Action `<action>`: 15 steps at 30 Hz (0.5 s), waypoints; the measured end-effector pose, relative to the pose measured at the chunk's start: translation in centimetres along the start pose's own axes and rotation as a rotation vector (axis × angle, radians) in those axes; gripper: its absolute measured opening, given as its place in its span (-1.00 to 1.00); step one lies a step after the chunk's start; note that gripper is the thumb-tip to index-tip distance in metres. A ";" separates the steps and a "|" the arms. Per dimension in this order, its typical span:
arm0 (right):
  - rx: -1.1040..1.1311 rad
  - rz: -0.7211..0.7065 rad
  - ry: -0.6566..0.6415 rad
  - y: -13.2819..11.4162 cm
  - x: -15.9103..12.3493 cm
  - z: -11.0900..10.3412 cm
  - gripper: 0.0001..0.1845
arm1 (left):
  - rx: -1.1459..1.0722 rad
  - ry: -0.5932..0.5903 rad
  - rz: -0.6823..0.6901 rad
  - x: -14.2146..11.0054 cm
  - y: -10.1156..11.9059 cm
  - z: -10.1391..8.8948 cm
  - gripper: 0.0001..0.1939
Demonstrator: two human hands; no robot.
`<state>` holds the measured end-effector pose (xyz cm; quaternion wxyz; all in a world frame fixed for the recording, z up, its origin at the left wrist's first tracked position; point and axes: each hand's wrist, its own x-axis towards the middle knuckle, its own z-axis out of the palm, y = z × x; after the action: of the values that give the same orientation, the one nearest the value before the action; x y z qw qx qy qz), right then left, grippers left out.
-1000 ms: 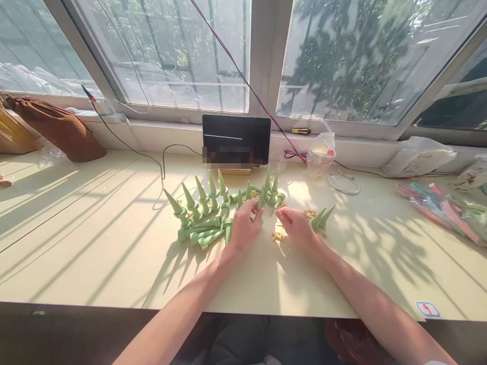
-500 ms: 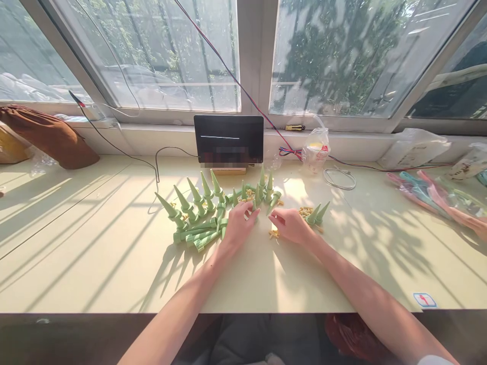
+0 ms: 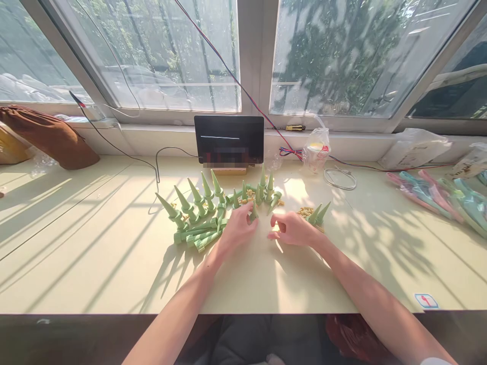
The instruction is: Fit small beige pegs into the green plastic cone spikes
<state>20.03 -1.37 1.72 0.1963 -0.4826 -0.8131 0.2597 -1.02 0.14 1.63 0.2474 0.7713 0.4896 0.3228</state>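
Note:
My left hand (image 3: 240, 224) is closed, thumb and fingers around a small green cone (image 3: 254, 211) whose tip points up. My right hand (image 3: 292, 229) is a short way to the right, low over the table, with thumb and index finger apart and nothing visible between them. Left of my left hand stands a row of pointed green cones (image 3: 196, 196) on ringed bases. Ribbed green tubes (image 3: 201, 238) lie in front of them. Beyond my right hand are two green cones (image 3: 323, 213) beside a small heap of yellow pieces (image 3: 305, 210).
A dark tablet (image 3: 229, 138) leans on a wooden stand at the back. A plastic bag with a cup (image 3: 316, 147) and a coiled white cable (image 3: 340, 179) are right of it. Pastel strips (image 3: 437, 195) lie far right, a brown pouch (image 3: 53, 134) far left.
My right hand has shifted slightly toward me and its thumb and index finger have parted. The yellow pieces beside it no longer show. A pinkish shape at the right edge is gone.

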 end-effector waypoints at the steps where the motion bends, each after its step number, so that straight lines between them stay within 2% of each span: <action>1: -0.008 0.006 -0.022 -0.1 0.0 -0.1 -0.75 | 0.003 -0.008 -0.002 0.0 -0.1 0.1 -0.76; 6: -0.048 0.025 -0.058 0.1 0.1 0.2 -0.75 | 0.023 -0.014 -0.036 0.1 -0.6 0.6 -0.77; 15: -0.045 -0.034 0.055 1.3 0.7 1.8 -0.81 | 0.019 -0.048 -0.034 0.0 -0.3 0.6 -0.76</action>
<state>19.60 -0.64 -0.43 0.2119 -0.4798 -0.8212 0.2246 -0.80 0.21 1.02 0.2573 0.7725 0.4997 0.2955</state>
